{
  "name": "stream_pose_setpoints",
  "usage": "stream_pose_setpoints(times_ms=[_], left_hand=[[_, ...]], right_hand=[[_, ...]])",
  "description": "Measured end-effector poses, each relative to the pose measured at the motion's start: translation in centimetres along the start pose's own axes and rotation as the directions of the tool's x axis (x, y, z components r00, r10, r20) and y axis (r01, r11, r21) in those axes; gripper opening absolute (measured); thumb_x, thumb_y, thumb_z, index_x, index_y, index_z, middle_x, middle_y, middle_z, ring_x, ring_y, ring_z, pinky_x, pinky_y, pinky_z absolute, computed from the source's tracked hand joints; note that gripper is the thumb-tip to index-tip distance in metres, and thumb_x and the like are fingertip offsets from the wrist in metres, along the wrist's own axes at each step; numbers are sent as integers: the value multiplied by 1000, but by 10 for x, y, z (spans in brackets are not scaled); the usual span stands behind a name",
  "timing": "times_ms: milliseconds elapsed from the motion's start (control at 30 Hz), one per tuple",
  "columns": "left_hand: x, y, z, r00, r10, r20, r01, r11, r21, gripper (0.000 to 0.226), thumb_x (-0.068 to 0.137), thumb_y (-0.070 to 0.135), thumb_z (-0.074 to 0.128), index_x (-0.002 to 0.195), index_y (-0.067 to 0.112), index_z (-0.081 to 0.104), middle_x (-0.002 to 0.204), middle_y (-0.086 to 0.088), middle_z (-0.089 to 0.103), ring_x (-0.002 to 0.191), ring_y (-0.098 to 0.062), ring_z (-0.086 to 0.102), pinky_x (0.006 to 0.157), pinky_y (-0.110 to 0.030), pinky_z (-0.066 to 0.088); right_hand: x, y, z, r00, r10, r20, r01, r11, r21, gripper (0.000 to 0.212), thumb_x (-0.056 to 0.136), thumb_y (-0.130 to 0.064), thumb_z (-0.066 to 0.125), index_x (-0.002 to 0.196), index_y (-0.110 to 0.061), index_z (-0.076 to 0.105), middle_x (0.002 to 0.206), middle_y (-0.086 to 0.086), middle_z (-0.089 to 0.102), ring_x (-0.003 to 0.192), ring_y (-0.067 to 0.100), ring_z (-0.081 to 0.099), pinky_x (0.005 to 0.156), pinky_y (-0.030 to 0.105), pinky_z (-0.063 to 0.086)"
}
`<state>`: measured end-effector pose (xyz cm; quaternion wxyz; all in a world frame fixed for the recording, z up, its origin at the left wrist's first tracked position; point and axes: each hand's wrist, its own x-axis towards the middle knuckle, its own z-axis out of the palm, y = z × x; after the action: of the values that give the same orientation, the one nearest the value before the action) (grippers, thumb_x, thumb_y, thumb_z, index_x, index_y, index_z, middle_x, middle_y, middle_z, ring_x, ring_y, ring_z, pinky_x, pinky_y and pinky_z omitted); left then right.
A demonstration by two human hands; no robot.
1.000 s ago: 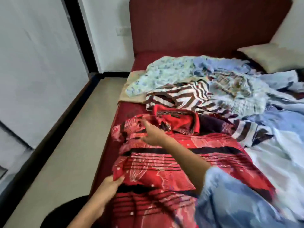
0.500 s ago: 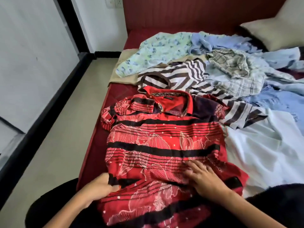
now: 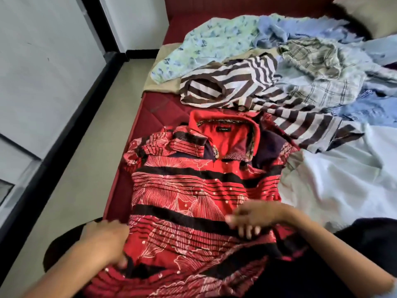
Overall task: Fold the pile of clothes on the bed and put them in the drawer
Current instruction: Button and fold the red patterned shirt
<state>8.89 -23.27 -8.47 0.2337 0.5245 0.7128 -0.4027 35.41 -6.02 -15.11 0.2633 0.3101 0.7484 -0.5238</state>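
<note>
Both hands' grip on red shirt (image 3: 193,190)

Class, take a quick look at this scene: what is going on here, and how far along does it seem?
A person is working on a red patterned polo shirt spread flat, collar away from them, on a red bed. The left hand grips the shirt's lower left edge, while the right hand rests on its lower right part, though that hand is blurred. Beyond it, a brown striped shirt, a checked shirt and other clothes lie unfolded. No drawer is in view.
</note>
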Motion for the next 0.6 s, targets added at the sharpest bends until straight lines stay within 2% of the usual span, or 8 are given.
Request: stream_pose_setpoints(times_ms=[33, 100, 167, 233, 333, 467, 533, 600], left_hand=[[6, 6, -13, 995, -29, -98, 27, 999, -17, 52, 84, 52, 61, 125, 21, 50, 131, 1, 54, 122, -20, 53, 96, -30, 43], [22, 23, -43, 962, -12, -271, -28, 989, -143, 39, 91, 51, 53, 119, 23, 52, 122, 1, 58, 115, -22, 57, 91, -34, 44], [49, 48, -73, 906, 43, -422, -204, 917, -343, 27, 94, 45, 52, 110, 23, 57, 111, 3, 64, 100, -19, 63, 83, -35, 50], [84, 75, -94, 867, 53, -496, -350, 773, -530, 16, 94, 33, 57, 105, 24, 63, 103, 3, 68, 86, -16, 66, 81, -37, 55], [136, 109, -116, 823, -73, -564, -429, 571, -700, 18, 90, 18, 59, 103, 20, 70, 98, -3, 72, 88, -22, 68, 85, -36, 54], [174, 140, -130, 780, -263, -567, -445, 403, -800, 23, 90, 7, 55, 105, 9, 72, 103, -11, 72, 98, -27, 66, 86, -28, 47], [182, 148, -132, 771, -287, -569, -462, 363, -809, 21, 91, 7, 57, 104, 7, 73, 101, -10, 73, 96, -23, 67, 84, -23, 45], [188, 154, -133, 747, -290, -598, -498, 351, -793, 17, 89, 6, 60, 98, 6, 74, 95, -9, 73, 91, -21, 67, 79, -19, 44]], right_hand=[[11, 1, -5, 984, 9, -177, 19, 988, 156, 33, 100, -35, 46, 72, -21, 55, 58, -9, 58, 43, 0, 52, 45, 16, 43], [33, 2, -16, 857, 113, -503, 142, 886, 442, 27, 100, -23, 50, 75, -15, 56, 63, -1, 59, 40, 2, 51, 41, 15, 43], [49, -4, -26, 743, 281, -608, 348, 613, 709, 21, 100, -13, 50, 80, -11, 56, 70, 7, 57, 47, 7, 53, 44, 15, 46], [61, -12, -32, 695, 419, -584, 497, 306, 812, 19, 99, -6, 49, 80, -8, 54, 69, 10, 54, 57, 15, 54, 49, 17, 50], [78, -17, -39, 662, 550, -510, 589, 40, 807, 18, 95, 1, 50, 78, -3, 53, 66, 12, 49, 59, 18, 53, 49, 19, 55], [95, -17, -48, 621, 664, -417, 636, -116, 762, 10, 93, 1, 55, 83, 0, 56, 65, 13, 52, 48, 17, 56, 43, 20, 52], [102, -17, -51, 588, 700, -405, 662, -129, 738, 8, 92, -3, 60, 85, -1, 56, 64, 12, 54, 44, 14, 57, 44, 20, 52], [108, -17, -54, 554, 729, -402, 676, -112, 728, 16, 90, -6, 64, 77, -4, 54, 63, 12, 54, 43, 12, 56, 43, 20, 51]])
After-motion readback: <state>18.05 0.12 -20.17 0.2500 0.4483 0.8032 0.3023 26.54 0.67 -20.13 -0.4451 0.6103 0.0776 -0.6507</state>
